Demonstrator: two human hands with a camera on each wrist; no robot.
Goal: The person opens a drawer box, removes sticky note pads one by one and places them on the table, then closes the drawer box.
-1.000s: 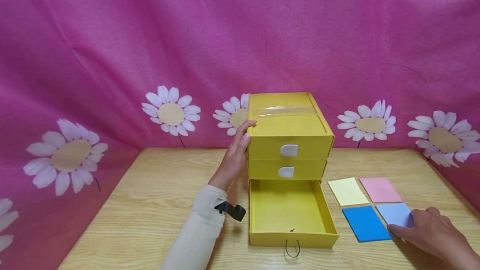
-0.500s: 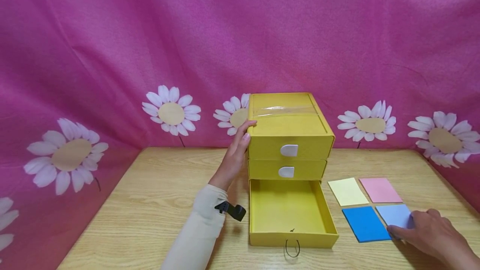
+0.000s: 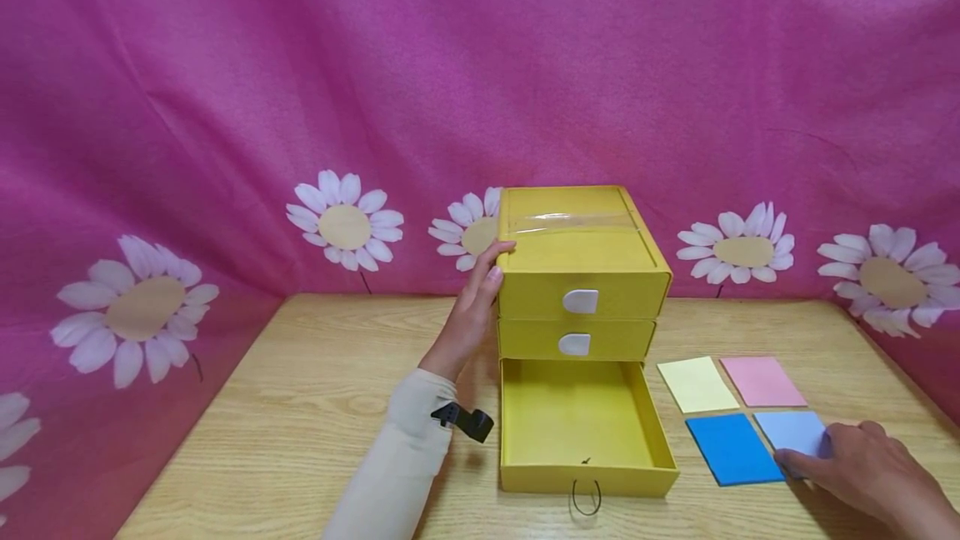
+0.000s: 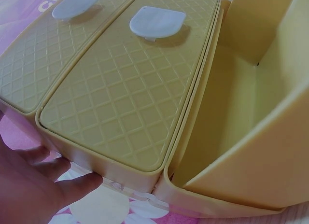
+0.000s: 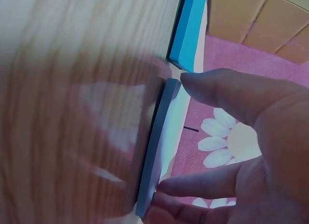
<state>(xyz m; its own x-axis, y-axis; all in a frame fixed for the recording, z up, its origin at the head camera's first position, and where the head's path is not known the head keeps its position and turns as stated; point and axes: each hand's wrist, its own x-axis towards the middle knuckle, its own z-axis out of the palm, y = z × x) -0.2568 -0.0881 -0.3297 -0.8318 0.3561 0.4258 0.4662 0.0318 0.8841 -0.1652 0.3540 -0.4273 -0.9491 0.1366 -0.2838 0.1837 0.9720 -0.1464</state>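
Observation:
My left hand (image 3: 467,319) rests against the left side of a yellow drawer unit (image 3: 577,252), fingers fairly straight, with a fingertip at its top edge. The unit's bottom drawer (image 3: 573,415) is pulled out and holds nothing. At the lower right, my right hand (image 3: 870,465) spans a light blue sticky note pad (image 3: 791,432) lying on the table. In the right wrist view the thumb (image 5: 207,86) is at one end of that pad and the fingertips (image 5: 166,186) are at the other. A darker blue sticky note pad (image 3: 735,450) lies just left of it.
A pale yellow pad (image 3: 697,384) and a pink pad (image 3: 763,381) lie behind the blue ones, right of the drawer. A wire loop (image 3: 587,500) hangs at the open drawer's front. Two white tabs mark the upper drawers. A pink flowered cloth (image 3: 375,90) backs the wooden table (image 3: 300,407).
Both hands keep their places, and the drawer unit and pads stay put. The whole head view has shifted very slightly.

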